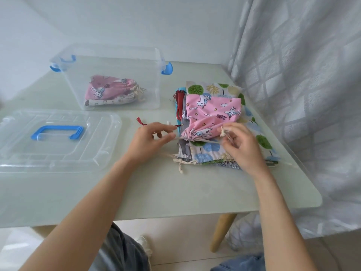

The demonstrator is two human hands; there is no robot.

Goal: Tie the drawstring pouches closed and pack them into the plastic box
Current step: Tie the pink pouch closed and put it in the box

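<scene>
A pink unicorn-print pouch (212,114) lies on top of a stack of flat pouches (214,151) at the table's right side, its mouth gathered toward me. My left hand (150,141) pinches the cream drawstring (207,142) left of the gathered mouth. My right hand (240,145) holds the cord's other end, knotted tip up between the fingers. The clear plastic box (152,89) with blue latches stands at the back left. Inside it lie two tied pouches (111,90), a pink one on a white printed one.
The box's clear lid (58,137) with a blue handle lies flat at the left. A red cord end (139,121) pokes from the stack. A patterned curtain (302,94) hangs close along the table's right edge. A wooden table leg (222,231) shows below.
</scene>
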